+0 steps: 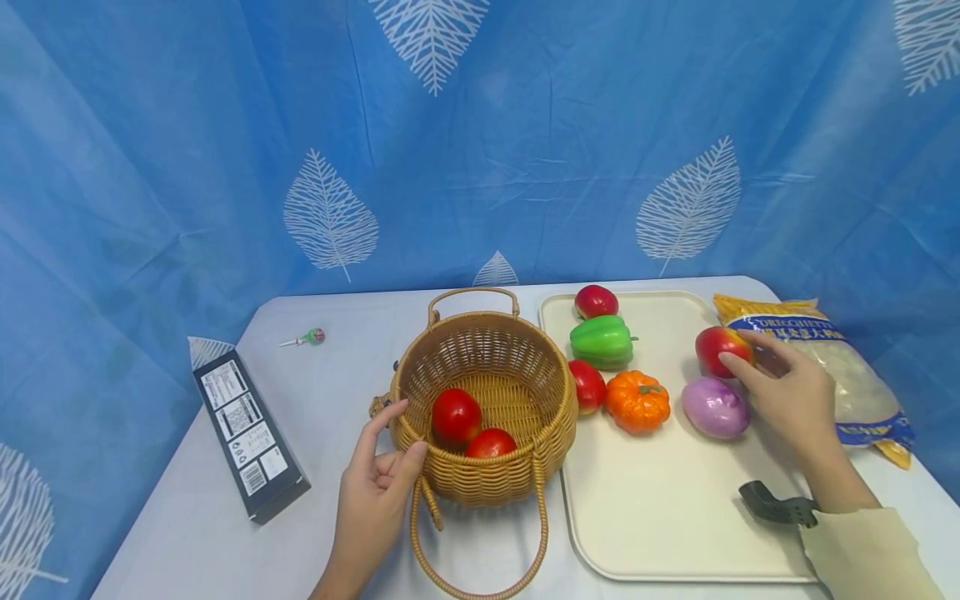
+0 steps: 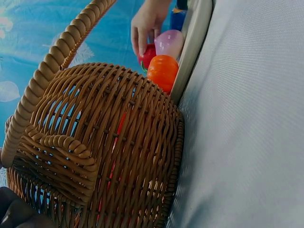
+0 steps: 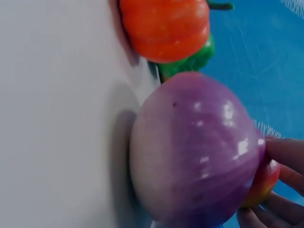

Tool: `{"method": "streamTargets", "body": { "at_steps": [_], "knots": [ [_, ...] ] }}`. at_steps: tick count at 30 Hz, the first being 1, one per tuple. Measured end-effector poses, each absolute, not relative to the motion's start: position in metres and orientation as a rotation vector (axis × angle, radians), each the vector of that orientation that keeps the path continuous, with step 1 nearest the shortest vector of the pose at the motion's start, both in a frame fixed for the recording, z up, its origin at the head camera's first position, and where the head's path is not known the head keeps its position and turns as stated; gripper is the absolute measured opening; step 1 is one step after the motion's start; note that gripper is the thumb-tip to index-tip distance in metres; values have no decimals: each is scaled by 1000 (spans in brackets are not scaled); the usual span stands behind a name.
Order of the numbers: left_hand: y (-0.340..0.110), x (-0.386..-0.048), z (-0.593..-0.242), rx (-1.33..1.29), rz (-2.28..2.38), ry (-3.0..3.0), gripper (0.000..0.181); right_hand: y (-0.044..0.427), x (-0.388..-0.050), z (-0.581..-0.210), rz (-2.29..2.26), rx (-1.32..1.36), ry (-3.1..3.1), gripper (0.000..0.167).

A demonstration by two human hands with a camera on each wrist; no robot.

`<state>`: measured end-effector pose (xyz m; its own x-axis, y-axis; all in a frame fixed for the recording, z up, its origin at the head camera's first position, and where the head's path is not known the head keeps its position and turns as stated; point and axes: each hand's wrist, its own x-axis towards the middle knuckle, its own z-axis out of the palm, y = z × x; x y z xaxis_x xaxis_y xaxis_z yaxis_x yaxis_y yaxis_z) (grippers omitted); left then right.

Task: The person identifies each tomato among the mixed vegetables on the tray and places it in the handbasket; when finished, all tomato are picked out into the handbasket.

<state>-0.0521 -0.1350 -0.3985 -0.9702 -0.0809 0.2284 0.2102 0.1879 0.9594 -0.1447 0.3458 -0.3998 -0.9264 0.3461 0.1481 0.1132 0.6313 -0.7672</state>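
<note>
My right hand (image 1: 798, 396) holds a red and yellow fruit (image 1: 720, 351) between fingers and thumb over the tray (image 1: 675, 517), just behind the purple onion (image 1: 716, 407). In the right wrist view the onion (image 3: 194, 149) hides part of that fruit (image 3: 264, 183). My left hand (image 1: 375, 492) is at the left front rim of the wicker basket (image 1: 487, 483), thumb and forefinger at the rim. Two red fruits (image 1: 456, 416) lie inside the basket. In the left wrist view the basket's woven wall (image 2: 128, 156) fills much of the picture.
An orange pumpkin (image 1: 637, 402), a green pepper (image 1: 602, 340) and two red items (image 1: 596, 302) lie on the tray's left part. A pasta bag (image 1: 855, 375) lies at its right. A black box (image 1: 250, 433) and a lollipop (image 1: 313, 336) are left of the basket.
</note>
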Motion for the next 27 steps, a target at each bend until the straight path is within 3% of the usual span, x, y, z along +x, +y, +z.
{"method": "streamTargets", "body": {
  "at_steps": [13, 27],
  "knots": [
    [-135, -52, -399, -155, -1862, -2220, 50, 325, -140, -378, 1307, -307, -2424, 57],
    [-134, -52, -399, -138, -1883, -2225, 50, 275, -140, -350, 1372, 78, -2312, 47]
  ]
}}
